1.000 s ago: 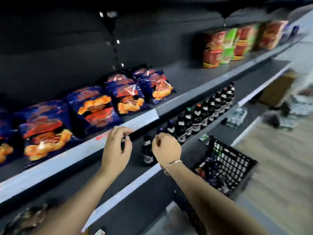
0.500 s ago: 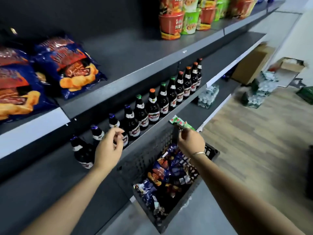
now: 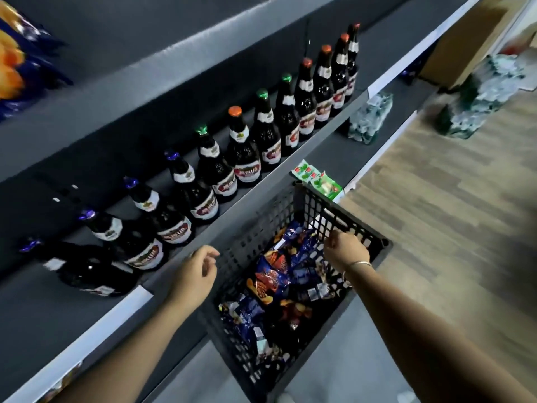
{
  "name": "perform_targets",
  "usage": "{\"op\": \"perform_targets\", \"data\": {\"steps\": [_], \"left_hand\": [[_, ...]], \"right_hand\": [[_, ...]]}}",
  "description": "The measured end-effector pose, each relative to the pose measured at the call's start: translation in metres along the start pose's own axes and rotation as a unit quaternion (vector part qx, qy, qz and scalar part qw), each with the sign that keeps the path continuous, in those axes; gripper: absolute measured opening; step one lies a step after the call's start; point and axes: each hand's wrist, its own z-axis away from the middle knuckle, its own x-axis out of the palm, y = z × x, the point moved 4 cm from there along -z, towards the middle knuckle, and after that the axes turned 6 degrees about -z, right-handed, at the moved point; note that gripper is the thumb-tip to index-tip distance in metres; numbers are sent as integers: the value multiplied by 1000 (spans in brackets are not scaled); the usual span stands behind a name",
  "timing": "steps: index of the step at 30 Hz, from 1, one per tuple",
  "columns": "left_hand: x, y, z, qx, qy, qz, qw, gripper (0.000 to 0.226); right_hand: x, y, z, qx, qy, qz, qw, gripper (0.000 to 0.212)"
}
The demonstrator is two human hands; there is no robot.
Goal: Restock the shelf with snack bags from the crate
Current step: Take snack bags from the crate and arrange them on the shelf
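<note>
A black slatted crate [image 3: 328, 210] stands on the floor against the shelving, holding several blue and orange snack bags [image 3: 271, 276]. My left hand [image 3: 193, 276] hovers over the crate's left rim with fingers loosely curled, holding nothing. My right hand [image 3: 344, 250] hangs over the crate's far right side, fingers curled downward above the bags; I see nothing in its grip. Blue snack bags [image 3: 17, 62] lie on the upper shelf at the far left.
A row of dark bottles [image 3: 241, 152] lines the middle shelf [image 3: 37, 312]. Green sachets [image 3: 318, 178] lie on the lower shelf behind the crate, with a wrapped pack [image 3: 370, 117] farther along. Another pack [image 3: 479, 100] and a cardboard box [image 3: 462, 45] sit on the wooden floor.
My view has dropped from the upper shelf to the crate. Both hands came down from the shelf edge and now hover over the crate, the right one lower than before.
</note>
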Motion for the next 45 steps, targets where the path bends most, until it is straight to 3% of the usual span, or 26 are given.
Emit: {"op": "perform_targets", "data": {"steps": [6,12,16,21,26,30,34,39,45], "left_hand": [[71,-21,-33,-39,-75,-12,996,22],[128,-53,-59,-139,-156,-29,977,32],[156,-68,-74,-157,-177,-41,971,34],[178,-78,-84,-147,-189,-65,969,36],[192,-82,-85,-126,-198,-111,966,35],[204,-84,-79,-94,-240,-148,955,32],[226,-87,-63,-90,-332,-191,919,28],[254,-85,-37,-34,-501,-309,808,29],[264,-87,-24,-34,-560,-347,752,68]], "right_hand": [[59,12,-29,11,-128,12,992,25],[133,11,-59,19,-183,12,983,26],[187,-1,-71,-18,-221,50,974,30],[250,-4,-82,0,-206,39,978,74],[276,-5,-90,-16,-167,79,983,70],[282,-1,-94,-29,-143,117,982,83],[282,4,-98,-32,-145,144,978,72],[280,9,-101,-40,-152,137,978,65],[271,17,-104,-24,-176,108,978,45]]}}
